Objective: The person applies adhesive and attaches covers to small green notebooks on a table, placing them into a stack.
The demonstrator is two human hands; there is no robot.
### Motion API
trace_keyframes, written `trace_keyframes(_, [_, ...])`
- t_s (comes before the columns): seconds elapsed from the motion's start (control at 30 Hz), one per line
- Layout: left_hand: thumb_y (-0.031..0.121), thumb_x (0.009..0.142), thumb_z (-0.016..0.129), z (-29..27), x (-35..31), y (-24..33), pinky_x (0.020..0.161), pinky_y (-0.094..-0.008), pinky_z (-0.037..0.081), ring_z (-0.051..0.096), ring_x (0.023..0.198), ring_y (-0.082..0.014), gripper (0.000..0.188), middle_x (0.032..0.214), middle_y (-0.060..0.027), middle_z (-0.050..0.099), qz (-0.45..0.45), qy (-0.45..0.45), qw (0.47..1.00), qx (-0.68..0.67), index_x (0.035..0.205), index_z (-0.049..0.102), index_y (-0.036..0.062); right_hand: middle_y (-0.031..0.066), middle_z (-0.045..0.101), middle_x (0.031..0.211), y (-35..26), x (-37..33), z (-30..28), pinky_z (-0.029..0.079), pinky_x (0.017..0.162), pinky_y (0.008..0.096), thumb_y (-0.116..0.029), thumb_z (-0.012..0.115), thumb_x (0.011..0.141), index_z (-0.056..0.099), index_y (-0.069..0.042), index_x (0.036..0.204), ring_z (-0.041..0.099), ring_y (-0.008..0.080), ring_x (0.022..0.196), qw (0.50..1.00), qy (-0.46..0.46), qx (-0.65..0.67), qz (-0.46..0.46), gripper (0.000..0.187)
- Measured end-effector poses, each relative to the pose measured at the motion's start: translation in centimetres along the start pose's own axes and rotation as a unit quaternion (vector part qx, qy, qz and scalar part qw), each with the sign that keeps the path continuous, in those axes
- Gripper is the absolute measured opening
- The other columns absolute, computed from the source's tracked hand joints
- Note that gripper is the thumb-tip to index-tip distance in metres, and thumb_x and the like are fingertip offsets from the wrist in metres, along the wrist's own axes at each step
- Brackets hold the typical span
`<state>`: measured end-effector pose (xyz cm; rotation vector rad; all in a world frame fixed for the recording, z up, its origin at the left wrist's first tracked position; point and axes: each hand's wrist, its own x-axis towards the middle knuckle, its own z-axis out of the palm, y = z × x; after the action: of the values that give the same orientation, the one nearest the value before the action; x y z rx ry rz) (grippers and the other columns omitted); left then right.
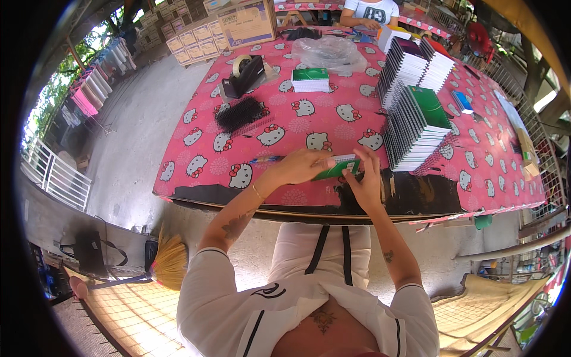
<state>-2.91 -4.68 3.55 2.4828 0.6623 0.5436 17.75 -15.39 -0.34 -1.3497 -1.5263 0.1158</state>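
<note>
A small green notebook is held tilted near the front edge of the table, between my two hands. My left hand grips its left end. On the right end, my right hand has its thumb and fingers closed on it. To the left of my left hand lies a thin blue, pen-like thing. Just right of my right hand rises a tall stack of spiral-bound notebooks with a green cover on top. A low pile of green notebooks sits farther back.
On the pink patterned table are black binding coils, a tape dispenser and a clear plastic bag. More spiral notebooks and a small blue pack stand at the right. Another person is at the far side.
</note>
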Motion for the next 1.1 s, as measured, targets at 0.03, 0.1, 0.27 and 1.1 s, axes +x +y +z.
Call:
trace_keyframes(0.03, [0.021, 0.087, 0.073, 0.5, -0.7, 0.3, 0.076, -0.048, 0.052, 0.068, 0.087, -0.0418, 0.045, 0.101, -0.0211, 0.069, 0.015, 0.027, 0.999, 0.018, 0.128, 0.061, 0.0055, 0.0179, 0.055, 0.128, 0.8, 0.2, 0.7, 0.052, 0.09, 0.0373, -0.005, 0.078, 0.08, 0.05, -0.008, 0.138, 0.059, 0.0268, 0.112, 0.998, -0.006, 0.059, 0.02, 0.064])
trace_keyframes(0.1, [0.016, 0.085, 0.072, 0.8, -1.6, 1.9, 0.08, -0.0463, 0.052, 0.066, 0.091, -0.0405, 0.047, 0.106, -0.0201, 0.066, -0.016, 0.052, 0.998, 0.035, 0.13, 0.06, 0.0066, 0.0144, 0.057, 0.123, 2.1, 0.4, 2.1, 0.053, 0.086, 0.0338, -0.006, 0.078, 0.082, 0.044, -0.008, 0.142, 0.06, 0.0214, 0.107, 0.982, -0.018, 0.176, 0.064, 0.07])
trace_keyframes(0.27, [0.001, 0.082, 0.066, 3.7, -3.2, 2.5, 0.087, -0.0431, 0.05, 0.06, 0.102, -0.0393, 0.049, 0.109, -0.0202, 0.06, -0.034, 0.307, 0.951, -0.032, 0.13, 0.059, 0.0081, 0.0049, 0.053, 0.115, 0.6, 0.1, 3.1, 0.053, 0.076, 0.0249, -0.005, 0.075, 0.088, 0.041, -0.009, 0.143, 0.059, 0.012, 0.094, 0.902, -0.098, 0.35, 0.234, 0.065])
trace_keyframes(1.1, [0.011, 0.094, 0.065, -2.5, -1.8, -5.6, 0.063, -0.0368, 0.049, 0.064, 0.075, -0.0255, 0.015, 0.09, -0.0128, 0.066, 0.005, 0.296, 0.955, 0.032, 0.107, 0.07, 0.004, 0.0033, 0.071, 0.105, 2.3, -0.7, 1.0, 0.05, 0.081, 0.0238, -0.003, 0.066, 0.093, 0.068, 0.001, 0.123, 0.061, 0.0073, 0.093, 0.917, -0.161, 0.312, 0.19, 0.03])
